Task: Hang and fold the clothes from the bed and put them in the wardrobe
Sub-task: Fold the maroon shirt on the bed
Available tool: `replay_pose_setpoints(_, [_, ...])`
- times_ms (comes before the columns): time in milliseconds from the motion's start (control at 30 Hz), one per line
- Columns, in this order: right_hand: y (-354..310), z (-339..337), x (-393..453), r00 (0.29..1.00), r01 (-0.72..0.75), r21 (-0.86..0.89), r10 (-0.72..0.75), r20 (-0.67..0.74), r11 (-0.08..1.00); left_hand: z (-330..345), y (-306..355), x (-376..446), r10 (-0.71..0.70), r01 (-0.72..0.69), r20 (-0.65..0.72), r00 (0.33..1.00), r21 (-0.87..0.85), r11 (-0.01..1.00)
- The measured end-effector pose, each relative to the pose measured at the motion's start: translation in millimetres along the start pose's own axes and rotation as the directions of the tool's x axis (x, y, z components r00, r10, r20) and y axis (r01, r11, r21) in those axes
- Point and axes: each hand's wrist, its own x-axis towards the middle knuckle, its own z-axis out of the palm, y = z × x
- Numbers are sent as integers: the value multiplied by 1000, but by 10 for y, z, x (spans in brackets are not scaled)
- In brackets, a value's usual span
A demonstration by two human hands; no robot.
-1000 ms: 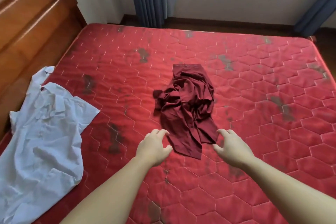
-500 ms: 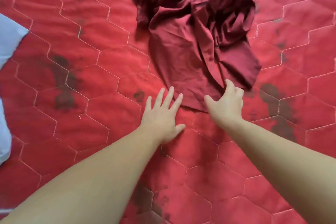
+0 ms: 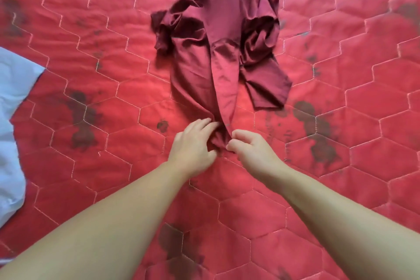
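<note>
Crumpled dark-maroon cloth garment (image 3: pixel 218 52) lying mid-bed on the red hexagon-quilted mattress (image 3: pixel 341 166); likely light, limp and slightly slick, best taken at its near hem. Left hand (image 3: pixel 193 143) and right hand (image 3: pixel 252 150), fingers curled, pinch that hem's bunched corner. Half a second earlier the left lay spread flat just short of the cloth. Pale-blue shirt (image 3: pixel 13 120) at left edge.

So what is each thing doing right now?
dark red garment: crumpled on the mattress, near edge gathered.
left hand: fingers curled into the garment's near edge.
right hand: pinching that same edge.
white shirt: lying loose, untouched.
mattress: bare, stained.
</note>
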Motion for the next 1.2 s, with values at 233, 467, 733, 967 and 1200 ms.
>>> replay_pose_setpoints(233, [70, -474, -573, 892, -206, 469, 362, -270, 859, -30, 809, -671, 75, -23, 395, 915, -135, 991])
replay_pose_setpoints(467, [27, -1089, -1449, 944, -290, 383, 327, -34, 877, -494, 1834, -1123, -50, 177, 241, 969, -540, 823])
replay_pose_setpoints(733, [-583, -1333, -2409, 997, -15, 224, -2, 77, 975, -1543, 2635, -1620, -41, 64, 53, 998, -594, 802])
replay_pose_setpoints(967, [-1418, -1364, -3495, 967, 254, -164, -256, 11, 953, -2827, 3226, -2416, -11, -111, -205, 979, -575, 811])
replay_pose_setpoints(1200, [-2451, -1407, -4405, 674, 565, -318, -649, -353, 761, -4226, 4066, -3309, 69, -381, -486, 871, -580, 720])
